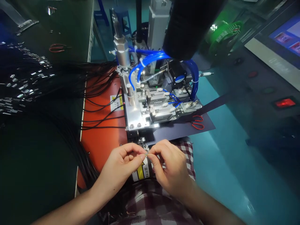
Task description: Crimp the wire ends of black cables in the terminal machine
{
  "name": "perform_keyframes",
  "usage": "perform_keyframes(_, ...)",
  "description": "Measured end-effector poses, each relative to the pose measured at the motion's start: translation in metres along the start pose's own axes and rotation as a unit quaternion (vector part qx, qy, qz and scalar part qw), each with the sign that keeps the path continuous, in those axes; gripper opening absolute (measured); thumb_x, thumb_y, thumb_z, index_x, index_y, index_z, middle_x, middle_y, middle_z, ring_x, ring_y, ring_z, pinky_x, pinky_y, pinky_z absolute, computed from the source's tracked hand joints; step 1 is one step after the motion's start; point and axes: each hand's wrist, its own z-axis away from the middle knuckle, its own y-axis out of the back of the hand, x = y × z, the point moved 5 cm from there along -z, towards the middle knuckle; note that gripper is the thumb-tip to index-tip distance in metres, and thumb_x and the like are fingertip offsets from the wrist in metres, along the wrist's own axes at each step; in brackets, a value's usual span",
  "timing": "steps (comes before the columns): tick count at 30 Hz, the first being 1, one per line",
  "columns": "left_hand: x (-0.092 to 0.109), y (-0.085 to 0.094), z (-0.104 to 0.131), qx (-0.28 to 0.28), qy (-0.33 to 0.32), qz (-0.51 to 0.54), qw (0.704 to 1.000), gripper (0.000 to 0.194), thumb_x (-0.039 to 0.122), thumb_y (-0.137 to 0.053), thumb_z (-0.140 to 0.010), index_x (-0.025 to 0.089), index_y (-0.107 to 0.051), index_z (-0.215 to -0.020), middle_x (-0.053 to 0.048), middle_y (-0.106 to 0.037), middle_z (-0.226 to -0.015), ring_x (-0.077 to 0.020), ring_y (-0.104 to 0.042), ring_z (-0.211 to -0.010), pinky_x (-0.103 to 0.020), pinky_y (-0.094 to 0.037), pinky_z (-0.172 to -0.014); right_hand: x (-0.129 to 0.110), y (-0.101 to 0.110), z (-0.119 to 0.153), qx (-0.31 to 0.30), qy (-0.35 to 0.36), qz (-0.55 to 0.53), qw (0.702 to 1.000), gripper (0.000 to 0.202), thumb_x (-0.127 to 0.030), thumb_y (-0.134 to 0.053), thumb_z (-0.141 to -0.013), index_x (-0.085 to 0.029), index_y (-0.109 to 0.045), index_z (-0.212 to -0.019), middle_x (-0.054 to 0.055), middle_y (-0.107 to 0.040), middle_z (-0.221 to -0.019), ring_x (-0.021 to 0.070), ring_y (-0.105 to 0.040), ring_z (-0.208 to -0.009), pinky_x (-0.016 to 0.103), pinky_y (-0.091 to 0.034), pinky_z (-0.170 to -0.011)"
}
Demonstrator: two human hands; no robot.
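left hand (127, 161) and right hand (170, 164) pinch something tiny (146, 154) near checked cloth (150, 203).

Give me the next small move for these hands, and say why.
I'd probably tilt the left hand back slightly, with the right hand holding steady. Both pinch at a tiny piece just in front of the machine, and the fingertips hide most of it, so its shape and alignment can't be judged.

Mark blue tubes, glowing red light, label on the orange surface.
Blue tubes (154, 56), head view: middle of the upper arc.
Glowing red light (285, 102), head view: centre of its lit face.
Label (116, 103), head view: middle of its printed face.
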Motion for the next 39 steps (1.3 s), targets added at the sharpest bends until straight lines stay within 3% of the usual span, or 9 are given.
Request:
perform_keyframes(5,-0.005,0.0,-0.001,0.0,0.0,-0.009,1.0,0.02,0.036,-0.062,-0.079,0.016,-0.061,-0.079,0.007,-0.042,-0.052,-0.0056,-0.035,-0.048,-0.016,-0.027,-0.045,0.001,-0.002,0.001,-0.002,-0.01,-0.033,0.999,0.01,-0.016,-0.051,-0.088,-0.019,-0.054,-0.079,0.002,-0.058,-0.075,0.0161,-0.051,-0.067,0.03,-0.035,-0.061)
perform_keyframes(12,-0.01,0.002,-0.001,0.019,0.028,0.019,0.999,0.021,0.036,-0.063,-0.077,0.015,-0.059,-0.08,0.007,-0.039,-0.052,-0.0062,-0.032,-0.049,-0.018,-0.025,-0.045,0.019,-0.005,0.004,0.004,-0.169,-0.198,0.965,0.008,-0.019,-0.049,-0.089,-0.02,-0.057,-0.086,0.0,-0.053,-0.078,0.0116,-0.047,-0.059,0.024,-0.039,-0.054)
perform_keyframes(17,-0.012,0.002,-0.001,0.011,0.021,0.026,0.999,0.023,0.039,-0.062,-0.079,0.016,-0.059,-0.08,0.007,-0.037,-0.051,-0.0066,-0.028,-0.049,-0.02,-0.021,-0.045,0.016,-0.013,0.004,-0.031,-0.186,-0.236,0.953,0.005,-0.019,-0.056,-0.084,-0.018,-0.059,-0.08,-0.001,-0.054,-0.074,0.0104,-0.045,-0.056,0.023,-0.038,-0.052)
perform_keyframes(25,-0.013,0.001,-0.002,-0.006,0.022,0.039,0.999,0.02,0.035,-0.061,-0.08,0.015,-0.059,-0.08,0.007,-0.038,-0.051,-0.0072,-0.029,-0.051,-0.022,-0.021,-0.048,0.012,-0.016,0.003,-0.021,-0.172,-0.225,0.959,0.012,-0.017,-0.052,-0.085,-0.018,-0.052,-0.073,-0.002,-0.05,-0.071,0.0109,-0.043,-0.059,0.023,-0.036,-0.053)
perform_keyframes(32,-0.014,-0.003,-0.005,-0.022,0.045,0.086,0.995,0.017,0.03,-0.06,-0.079,0.014,-0.059,-0.072,0.007,-0.038,-0.046,-0.0065,-0.027,-0.047,-0.023,-0.018,-0.048,0.024,-0.024,0.009,-0.043,-0.251,-0.291,0.922,0.011,-0.023,-0.053,-0.086,-0.018,-0.057,-0.077,-0.002,-0.051,-0.07,0.0106,-0.042,-0.058,0.022,-0.036,-0.052)
perform_keyframes(39,-0.016,-0.001,-0.007,-0.013,0.049,0.097,0.994,0.018,0.031,-0.062,-0.079,0.014,-0.059,-0.074,0.006,-0.04,-0.047,-0.0063,-0.029,-0.047,-0.023,-0.017,-0.047,0.018,-0.015,0.005,-0.019,-0.201,-0.233,0.951,0.004,-0.02,-0.058,-0.083,-0.018,-0.062,-0.083,0.0,-0.06,-0.077,0.0116,-0.05,-0.061,0.023,-0.041,-0.056)
